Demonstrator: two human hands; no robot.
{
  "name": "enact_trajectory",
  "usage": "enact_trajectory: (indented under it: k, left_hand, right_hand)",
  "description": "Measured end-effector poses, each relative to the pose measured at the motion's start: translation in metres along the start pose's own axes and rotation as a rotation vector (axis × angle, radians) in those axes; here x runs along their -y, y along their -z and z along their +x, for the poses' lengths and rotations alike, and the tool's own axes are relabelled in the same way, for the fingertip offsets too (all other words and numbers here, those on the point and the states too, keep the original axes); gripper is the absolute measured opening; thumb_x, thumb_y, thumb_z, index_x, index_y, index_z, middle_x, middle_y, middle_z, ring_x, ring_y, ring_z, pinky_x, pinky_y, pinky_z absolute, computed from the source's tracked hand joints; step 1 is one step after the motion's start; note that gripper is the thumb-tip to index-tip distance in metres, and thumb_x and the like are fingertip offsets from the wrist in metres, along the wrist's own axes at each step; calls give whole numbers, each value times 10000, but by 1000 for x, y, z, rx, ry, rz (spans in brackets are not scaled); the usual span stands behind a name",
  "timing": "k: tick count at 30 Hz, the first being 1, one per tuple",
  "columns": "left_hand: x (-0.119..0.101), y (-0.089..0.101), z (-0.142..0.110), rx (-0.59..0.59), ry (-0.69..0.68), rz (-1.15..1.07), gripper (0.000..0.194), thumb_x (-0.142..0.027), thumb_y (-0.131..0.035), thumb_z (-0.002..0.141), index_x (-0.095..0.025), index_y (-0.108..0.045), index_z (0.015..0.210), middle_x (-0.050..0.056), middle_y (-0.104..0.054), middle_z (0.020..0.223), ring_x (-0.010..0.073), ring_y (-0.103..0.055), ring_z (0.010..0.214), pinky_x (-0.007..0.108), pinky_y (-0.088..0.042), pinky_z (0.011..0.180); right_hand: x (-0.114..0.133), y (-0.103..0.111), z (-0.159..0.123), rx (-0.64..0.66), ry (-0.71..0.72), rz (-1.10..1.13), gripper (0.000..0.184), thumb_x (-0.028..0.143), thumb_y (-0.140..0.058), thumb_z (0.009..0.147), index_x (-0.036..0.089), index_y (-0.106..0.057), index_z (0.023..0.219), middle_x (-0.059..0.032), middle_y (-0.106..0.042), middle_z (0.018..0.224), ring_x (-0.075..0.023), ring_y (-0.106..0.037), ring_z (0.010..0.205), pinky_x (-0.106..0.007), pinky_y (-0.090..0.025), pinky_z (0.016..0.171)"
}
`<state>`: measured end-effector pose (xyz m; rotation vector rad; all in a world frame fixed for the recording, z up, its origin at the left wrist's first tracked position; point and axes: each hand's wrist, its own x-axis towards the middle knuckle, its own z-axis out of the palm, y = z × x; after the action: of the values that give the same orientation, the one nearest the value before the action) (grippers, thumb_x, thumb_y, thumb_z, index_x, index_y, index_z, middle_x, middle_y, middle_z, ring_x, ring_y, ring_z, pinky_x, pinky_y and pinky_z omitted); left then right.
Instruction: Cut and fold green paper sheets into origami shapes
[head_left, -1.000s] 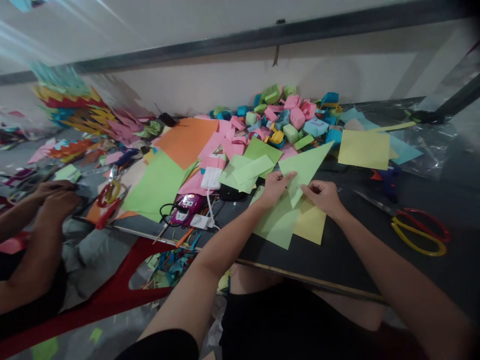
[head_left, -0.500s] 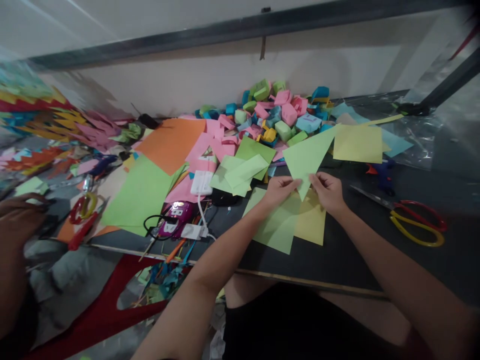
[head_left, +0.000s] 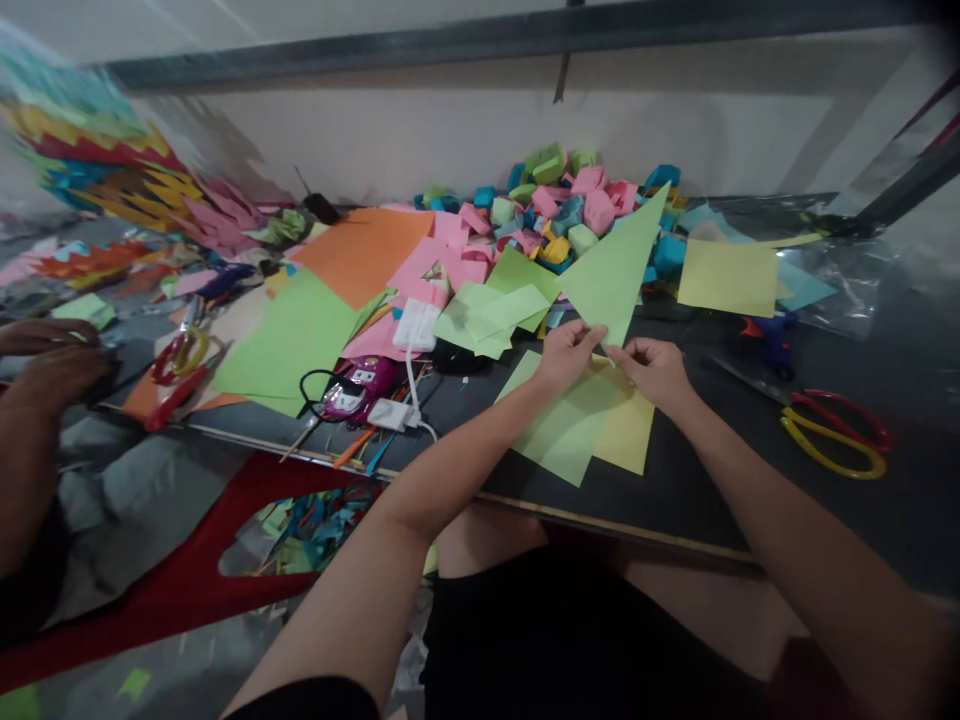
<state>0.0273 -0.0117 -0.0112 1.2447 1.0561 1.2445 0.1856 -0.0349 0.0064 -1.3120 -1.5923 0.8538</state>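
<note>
Between my two hands I hold a light green sheet of paper (head_left: 619, 265), its long point rising up and to the right. My left hand (head_left: 568, 352) pinches its lower edge, thumb against fingers. Close beside it, my right hand (head_left: 655, 368) pinches the lower corner, with the fingertips of both hands nearly meeting. Below my hands a pale green sheet (head_left: 559, 440) lies on the dark table (head_left: 690, 500), partly over a yellow sheet (head_left: 628, 435). Part of each is hidden by my left hand and forearm.
Scissors with red and yellow handles (head_left: 836, 430) lie to the right, near a blue tool (head_left: 771, 340). Folded paper pieces (head_left: 592, 210) are heaped behind. Left are a purple power strip (head_left: 360, 388), a white charger (head_left: 394, 414) and large green paper (head_left: 289, 345). A co-worker's hands (head_left: 56, 360) are far left.
The light green sheet has turned more upright, its point rising higher. My fingertips have come closer together at its lower corner. The camera view has shifted slightly.
</note>
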Motion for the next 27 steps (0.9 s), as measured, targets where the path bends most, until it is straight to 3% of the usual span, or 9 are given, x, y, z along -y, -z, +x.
enact_trajectory:
  k: [4, 8, 18, 23, 27]
  left_hand:
    - [-7, 0, 2, -25, 39, -8, 434, -468, -714, 936, -212, -500, 659, -86, -403, 454, 67, -364, 410, 267, -269, 475]
    - [-15, 3, 2, -69, 49, -14, 401, -351, -680, 971, -208, -487, 650, -96, -391, 430, 58, -361, 375, 259, -252, 457]
    - [-11, -1, -2, -32, 11, -21, 432, -494, -754, 881, -201, -519, 667, -100, -420, 429, 39, -386, 350, 208, -248, 407]
    - [-15, -3, -7, -59, -12, -18, 446, -593, -773, 819, -197, -588, 731, -89, -467, 465, 47, -409, 372, 207, -267, 409]
    - [-15, -3, -10, -13, -40, 25, 504, -663, -792, 752, -189, -624, 723, -75, -494, 478, 55, -420, 409, 214, -315, 438]
  right_hand:
    - [-3, -3, -5, 10, -36, 18, 637, 787, -667, 794, 221, -543, 531, 14, -509, 435, -92, -416, 392, -270, -316, 427]
    - [-9, -4, -4, 18, -32, 85, 612, 796, -636, 809, 212, -608, 627, 2, -589, 528, -98, -463, 412, -270, -356, 437]
    - [3, 1, -7, -37, 132, -90, 618, 748, -623, 851, 211, -573, 550, 1, -564, 471, -108, -453, 433, -269, -330, 474]
    - [1, 0, -10, -54, 136, -147, 588, 692, -540, 930, 213, -631, 602, -33, -653, 530, -138, -562, 467, -273, -404, 516]
    - [-1, 2, -10, -40, 123, -120, 590, 713, -576, 900, 205, -652, 609, -51, -681, 553, -154, -609, 484, -278, -436, 529]
